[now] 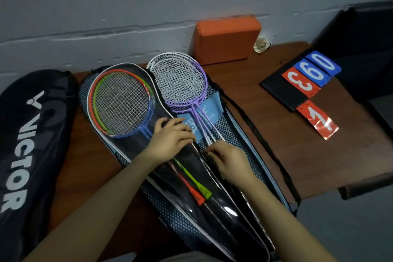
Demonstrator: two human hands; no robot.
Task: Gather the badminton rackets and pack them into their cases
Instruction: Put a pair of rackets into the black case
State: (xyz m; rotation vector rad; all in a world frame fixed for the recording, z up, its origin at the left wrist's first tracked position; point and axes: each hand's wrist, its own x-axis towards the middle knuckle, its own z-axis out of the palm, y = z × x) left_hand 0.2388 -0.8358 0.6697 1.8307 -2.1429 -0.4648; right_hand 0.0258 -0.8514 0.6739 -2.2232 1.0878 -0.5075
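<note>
Both grips curl: left hand (170,137) presses glossy clear case (191,176), right hand (228,160) pinches its edge.

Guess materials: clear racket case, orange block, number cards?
Clear case: looks like glossy transparent plastic film with white piping; the rackets show through and glare streaks it. Orange block: probably matte foam, with soft rounded edges and no shine. Number cards: likely laminated or plastic sheet; shiny, creased reflections.
</note>
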